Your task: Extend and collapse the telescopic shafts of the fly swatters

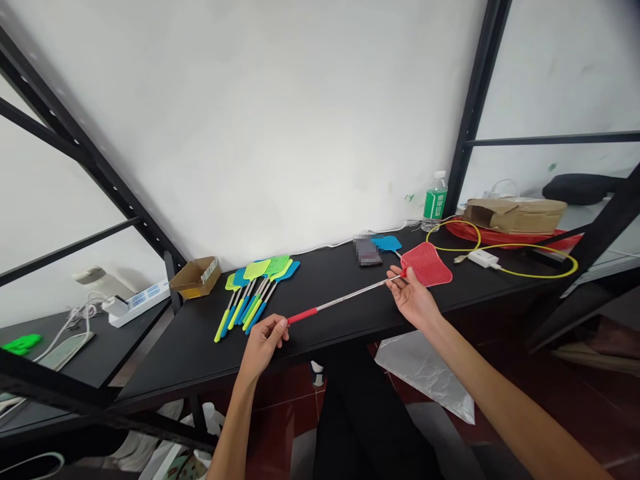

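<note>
Item: one red fly swatter [427, 264], with a mesh head, a thin metal shaft and a red grip, held out across the black bench [190, 353]. Left hand [261, 345]: closed around the red grip at the near end of the shaft. Right hand [413, 300]: thumb and fingers pinched on the metal shaft just below the head. Both hands grip this one piece and hold nothing else. Left of the red fly swatter: a fanned group of about six fly swatters [257, 283] in lime, yellow-green and blue, lying flat on the bench with their handles toward the person, touched by neither hand; the overlapping heads make an exact count uncertain. Just beyond the red head: a blue fly swatter [386, 243], lying apart from the group, beside a pixelated dark object [367, 251] too obscured to name. Further left of the red fly swatter: a small cardboard box [196, 277]. To its right: a white charger [483, 259] on a looped yellow cable [550, 251], a kraft paper bag [515, 215] and a green-labelled water bottle [435, 200]. State of the lot: one swatter in the hands, the others lying on the bench.
</note>
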{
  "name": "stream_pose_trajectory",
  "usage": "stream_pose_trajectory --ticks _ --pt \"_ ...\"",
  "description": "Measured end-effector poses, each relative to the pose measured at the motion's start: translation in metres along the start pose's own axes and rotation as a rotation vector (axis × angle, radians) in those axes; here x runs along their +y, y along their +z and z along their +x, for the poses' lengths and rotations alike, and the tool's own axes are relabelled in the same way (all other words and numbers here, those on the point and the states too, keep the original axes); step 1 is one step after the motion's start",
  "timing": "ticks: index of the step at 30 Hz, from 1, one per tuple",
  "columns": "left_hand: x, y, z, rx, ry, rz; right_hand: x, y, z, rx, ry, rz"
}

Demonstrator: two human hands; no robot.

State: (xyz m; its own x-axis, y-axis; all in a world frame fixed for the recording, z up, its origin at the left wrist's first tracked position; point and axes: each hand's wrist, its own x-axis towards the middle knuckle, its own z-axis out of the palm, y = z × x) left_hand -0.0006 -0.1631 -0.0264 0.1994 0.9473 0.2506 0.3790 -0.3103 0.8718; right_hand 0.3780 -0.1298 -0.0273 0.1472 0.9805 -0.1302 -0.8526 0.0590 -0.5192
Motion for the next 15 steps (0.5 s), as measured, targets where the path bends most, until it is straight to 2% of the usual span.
stream_pose_trajectory --ticks 10,15 --pt "0.0 0.0 -0.001 -0.028 0.003 0.027 0.002 -0.011 0.006 -0.002 -0.048 0.042" --pt "0.001 0.0 -0.001 -0.003 0.006 0.017 0.004 -0.01 0.005 -0.043 -0.054 0.009"
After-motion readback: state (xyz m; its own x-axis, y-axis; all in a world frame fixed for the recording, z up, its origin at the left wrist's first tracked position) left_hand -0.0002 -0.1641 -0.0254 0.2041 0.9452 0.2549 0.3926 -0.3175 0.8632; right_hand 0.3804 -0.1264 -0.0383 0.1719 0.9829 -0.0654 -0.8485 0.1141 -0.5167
